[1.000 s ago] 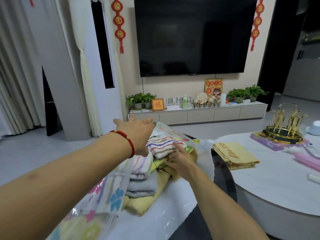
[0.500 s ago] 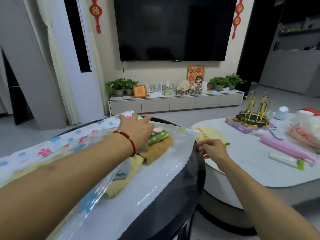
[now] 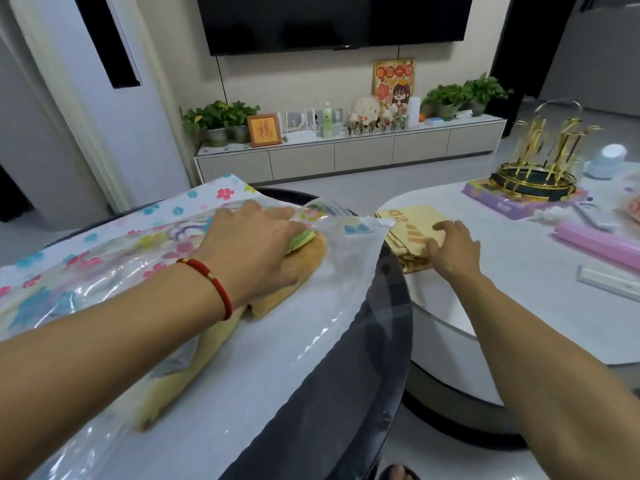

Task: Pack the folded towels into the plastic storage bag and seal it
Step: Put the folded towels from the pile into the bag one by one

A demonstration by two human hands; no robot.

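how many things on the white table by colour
yellow: 1, towel
gold: 1, rack
purple: 1, box
pink: 1, case
pale blue: 1, round gadget
white: 1, flat strip
total: 6 that can be told; more at the right edge is cut off
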